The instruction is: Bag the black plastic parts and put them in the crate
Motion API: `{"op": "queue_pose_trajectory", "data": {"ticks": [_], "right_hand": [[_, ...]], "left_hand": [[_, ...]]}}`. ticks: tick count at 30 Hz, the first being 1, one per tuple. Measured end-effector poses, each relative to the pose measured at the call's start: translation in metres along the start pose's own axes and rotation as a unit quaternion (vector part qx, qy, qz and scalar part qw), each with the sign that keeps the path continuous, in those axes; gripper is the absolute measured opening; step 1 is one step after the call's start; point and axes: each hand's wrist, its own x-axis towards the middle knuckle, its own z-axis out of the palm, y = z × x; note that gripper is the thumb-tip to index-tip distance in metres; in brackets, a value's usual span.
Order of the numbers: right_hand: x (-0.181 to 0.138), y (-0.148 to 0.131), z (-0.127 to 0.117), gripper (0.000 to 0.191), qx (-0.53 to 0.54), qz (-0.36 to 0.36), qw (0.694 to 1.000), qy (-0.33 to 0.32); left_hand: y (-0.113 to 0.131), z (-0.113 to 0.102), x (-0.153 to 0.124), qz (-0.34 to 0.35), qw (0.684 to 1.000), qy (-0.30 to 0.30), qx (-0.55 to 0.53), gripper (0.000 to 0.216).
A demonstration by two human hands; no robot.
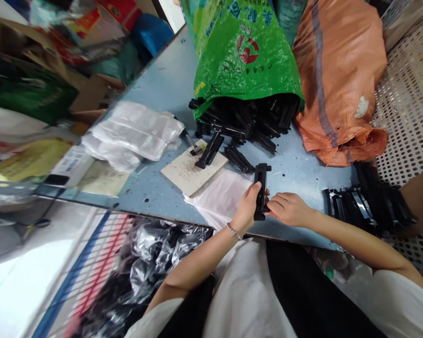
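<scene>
My left hand (246,205) is closed around a long black slotted plastic part (261,188), held upright above the table's front edge with a wider crosspiece at its top. At the part's lower right side, my right hand (291,209) has its fingers curled and pinched against it; the fingertips are partly hidden. Just left of the hands lies a stack of thin clear plastic bags (220,192). A similar black part (210,150) rests across a stained pale board (186,171), and another black part (238,158) lies on the table to its right.
Many black parts (246,117) spill from a green sack (246,56) at the back. An orange woven sack (341,80) stands beside it. Black parts are lined up (352,206) at right, near a perforated panel (409,103). White plastic bags (137,131) lie left on the blue table (162,80).
</scene>
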Motion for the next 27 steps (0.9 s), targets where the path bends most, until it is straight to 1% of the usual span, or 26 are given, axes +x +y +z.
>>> {"op": "queue_pose_trajectory", "data": {"ticks": [3,4,5,6,7,8,9,10,11,12,13,14,15,16,17,18,19,20,21,22,23,24,25,27], "right_hand": [[0.011,0.019,-0.006,0.036,0.082,0.032,0.991,-0.099],[0.019,0.029,-0.008,0.035,0.109,0.055,0.986,-0.112],[0.029,0.042,-0.009,0.035,0.116,0.087,0.985,-0.094],[0.042,0.057,-0.01,0.034,0.102,0.131,0.985,-0.046],[0.057,0.072,-0.009,0.033,0.061,0.184,0.981,0.028],[0.072,0.088,-0.009,0.03,0.003,0.237,0.966,0.1],[0.087,0.103,-0.007,0.03,-0.049,0.279,0.949,0.14],[0.1,0.116,-0.006,0.033,-0.086,0.313,0.934,0.153],[0.111,0.127,-0.005,0.036,-0.102,0.341,0.924,0.144],[0.118,0.134,-0.005,0.037,-0.097,0.362,0.919,0.121],[0.12,0.139,-0.005,0.035,-0.081,0.379,0.917,0.098],[0.119,0.139,-0.004,0.033,-0.059,0.39,0.916,0.077],[0.113,0.135,-0.003,0.031,-0.04,0.394,0.916,0.065],[0.103,0.128,-0.001,0.032,-0.031,0.388,0.919,0.065],[0.091,0.116,0.002,0.032,-0.034,0.368,0.926,0.078],[0.076,0.103,0.006,0.032,-0.043,0.336,0.936,0.099],[0.061,0.087,0.01,0.03,-0.061,0.285,0.947,0.134],[0.046,0.072,0.014,0.029,-0.078,0.22,0.959,0.162],[0.033,0.058,0.017,0.028,-0.082,0.149,0.97,0.173],[0.022,0.046,0.018,0.027,-0.072,0.086,0.977,0.179],[0.014,0.037,0.017,0.026,-0.052,0.043,0.98,0.188],[0.009,0.032,0.013,0.026,-0.026,0.027,0.978,0.206],[0.007,0.031,0.008,0.027,-0.006,0.033,0.972,0.231],[0.008,0.038,-0.004,0.028,-0.003,0.077,0.956,0.284]], "left_hand": [[-0.017,-0.008,0.011,0.03,0.999,0.016,0.014,0.055],[-0.027,-0.009,0.014,0.032,0.999,0.02,0.02,0.059],[-0.037,-0.009,0.016,0.028,0.999,0.016,0.032,0.061],[-0.049,-0.007,0.018,0.025,0.998,0.001,0.057,0.058],[-0.06,-0.004,0.019,0.031,0.994,-0.021,0.1,0.052],[-0.071,0.0,0.019,0.051,0.985,-0.046,0.158,0.046],[-0.081,0.005,0.019,0.087,0.967,-0.066,0.23,0.04],[-0.088,0.009,0.02,0.133,0.94,-0.072,0.305,0.037],[-0.093,0.011,0.022,0.176,0.909,-0.065,0.372,0.035],[-0.094,0.012,0.025,0.207,0.882,-0.05,0.419,0.036],[-0.093,0.011,0.03,0.224,0.867,-0.032,0.444,0.037],[-0.088,0.008,0.036,0.227,0.866,-0.018,0.445,0.039],[-0.081,0.004,0.044,0.218,0.881,-0.005,0.419,0.043],[-0.072,0.001,0.052,0.202,0.908,0.004,0.366,0.047],[-0.061,-0.002,0.06,0.181,0.94,0.011,0.29,0.051],[-0.05,-0.003,0.067,0.156,0.967,0.018,0.201,0.054],[-0.039,-0.002,0.073,0.135,0.984,0.03,0.111,0.054],[-0.028,0.0,0.077,0.12,0.991,0.041,0.035,0.053],[-0.019,0.002,0.078,0.111,0.993,0.044,-0.02,0.05],[-0.012,0.006,0.076,0.105,0.992,0.038,-0.054,0.046],[-0.007,0.009,0.071,0.096,0.993,0.019,-0.072,0.043],[-0.003,0.011,0.064,0.081,0.993,-0.015,-0.084,0.042],[-0.002,0.013,0.054,0.057,0.992,-0.059,-0.094,0.042],[-0.001,0.015,0.032,-0.008,0.983,-0.15,-0.107,0.049]]}}
